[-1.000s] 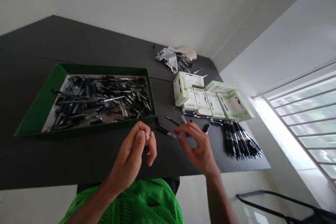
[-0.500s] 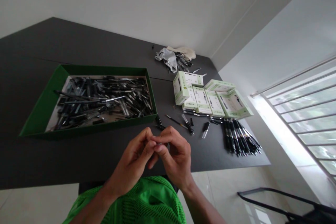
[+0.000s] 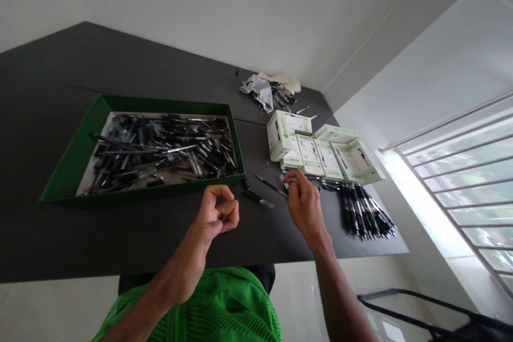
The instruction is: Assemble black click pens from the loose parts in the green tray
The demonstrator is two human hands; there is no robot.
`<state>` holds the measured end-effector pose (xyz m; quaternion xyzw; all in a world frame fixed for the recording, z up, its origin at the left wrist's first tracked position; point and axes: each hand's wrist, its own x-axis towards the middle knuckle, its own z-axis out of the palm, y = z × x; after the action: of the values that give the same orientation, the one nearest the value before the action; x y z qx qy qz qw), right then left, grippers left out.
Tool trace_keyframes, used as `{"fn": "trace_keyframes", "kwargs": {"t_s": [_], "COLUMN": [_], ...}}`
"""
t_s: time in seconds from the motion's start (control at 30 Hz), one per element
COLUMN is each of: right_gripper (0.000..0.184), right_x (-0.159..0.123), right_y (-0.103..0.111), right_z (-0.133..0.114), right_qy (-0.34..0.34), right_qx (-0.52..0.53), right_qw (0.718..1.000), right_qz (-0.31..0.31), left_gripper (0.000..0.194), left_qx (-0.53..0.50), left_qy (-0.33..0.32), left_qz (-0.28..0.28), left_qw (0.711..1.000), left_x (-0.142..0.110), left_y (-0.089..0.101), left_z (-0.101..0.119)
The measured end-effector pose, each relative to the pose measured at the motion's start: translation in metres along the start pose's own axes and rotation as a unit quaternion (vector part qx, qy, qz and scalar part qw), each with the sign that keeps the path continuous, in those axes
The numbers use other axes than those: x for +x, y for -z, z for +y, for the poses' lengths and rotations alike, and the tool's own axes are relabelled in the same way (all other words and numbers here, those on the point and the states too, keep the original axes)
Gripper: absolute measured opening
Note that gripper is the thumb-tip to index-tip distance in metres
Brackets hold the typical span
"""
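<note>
My left hand (image 3: pixel 218 214) is held above the table's front part, right of my lap. Its fingers are curled against the thumb, with a small dark bit between them too hidden to name. My right hand (image 3: pixel 303 200) is over the loose pen parts, fingers bent together at the end of a clear pen barrel (image 3: pixel 282 178); the hand covers most of that barrel. Between my hands lie a thin pen refill (image 3: pixel 270 185) and a black pen piece with a clear end (image 3: pixel 258 200).
A green box (image 3: pixel 60 173) full of loose pen parts stands on the left. Light green-and-white cartons (image 3: pixel 308 150) are at the right, with a fanned row of black pens (image 3: pixel 364 211) in front. Grey cloth (image 3: pixel 258 91) and more pens lie farther back.
My hands were together in front of me and have parted. The right hand has moved right and forward to the loose pen parts; the left has shifted slightly left, still curled.
</note>
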<state>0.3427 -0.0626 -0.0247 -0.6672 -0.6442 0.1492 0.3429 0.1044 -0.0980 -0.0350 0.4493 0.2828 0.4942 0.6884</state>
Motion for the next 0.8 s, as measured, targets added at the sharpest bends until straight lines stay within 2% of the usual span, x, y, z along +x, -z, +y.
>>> {"fn": "trace_keyframes", "kwargs": {"t_s": [0.1, 0.17, 0.27, 0.33, 0.4, 0.47, 0.5, 0.57, 0.63, 0.7, 0.8], "right_gripper": [0.02, 0.024, 0.024, 0.021, 0.016, 0.018, 0.021, 0.026, 0.025, 0.019, 0.016], "right_x": [0.009, 0.018, 0.032, 0.038, 0.038, 0.031, 0.025, 0.012, 0.0, -0.009, -0.013], "right_y": [-0.004, -0.008, -0.01, -0.006, 0.001, 0.011, 0.015, 0.019, 0.016, 0.009, -0.001], "right_z": [-0.002, -0.005, -0.009, -0.013, -0.019, -0.027, -0.033, -0.045, -0.057, -0.065, -0.069], "right_qy": [0.006, 0.015, 0.03, 0.036, 0.034, 0.021, 0.017, 0.019, 0.027, 0.031, 0.026], "right_qx": [-0.21, -0.291, -0.323, -0.306, -0.209, -0.01, 0.109, 0.311, 0.435, 0.491, 0.51], "right_qw": [0.973, 0.944, 0.926, 0.934, 0.968, 0.995, 0.99, 0.946, 0.895, 0.865, 0.851], "right_qz": [-0.094, -0.153, -0.193, -0.18, -0.137, -0.099, -0.09, -0.09, -0.089, -0.099, -0.125], "left_gripper": [0.023, 0.023, 0.035, 0.046, 0.053, 0.057, 0.058, 0.06, 0.059, 0.059, 0.058], "left_qx": [0.02, 0.055, 0.116, 0.124, 0.112, 0.104, 0.107, 0.125, 0.148, 0.164, 0.176], "left_qy": [-0.007, 0.008, 0.039, 0.035, 0.016, 0.006, 0.006, 0.012, 0.014, 0.008, 0.0], "left_qz": [-0.056, -0.077, -0.096, -0.107, -0.1, -0.087, -0.085, -0.091, -0.1, -0.11, -0.123], "left_qw": [0.998, 0.995, 0.988, 0.986, 0.989, 0.991, 0.991, 0.988, 0.984, 0.98, 0.977], "left_x": [0.0, -0.002, -0.005, -0.005, -0.004, -0.001, 0.001, 0.003, 0.005, 0.006, 0.006], "left_y": [0.003, 0.003, 0.002, 0.001, 0.001, 0.001, 0.001, 0.0, -0.001, -0.002, -0.005], "left_z": [0.0, 0.006, 0.018, 0.022, 0.021, 0.016, 0.014, 0.009, 0.006, 0.005, 0.007]}}
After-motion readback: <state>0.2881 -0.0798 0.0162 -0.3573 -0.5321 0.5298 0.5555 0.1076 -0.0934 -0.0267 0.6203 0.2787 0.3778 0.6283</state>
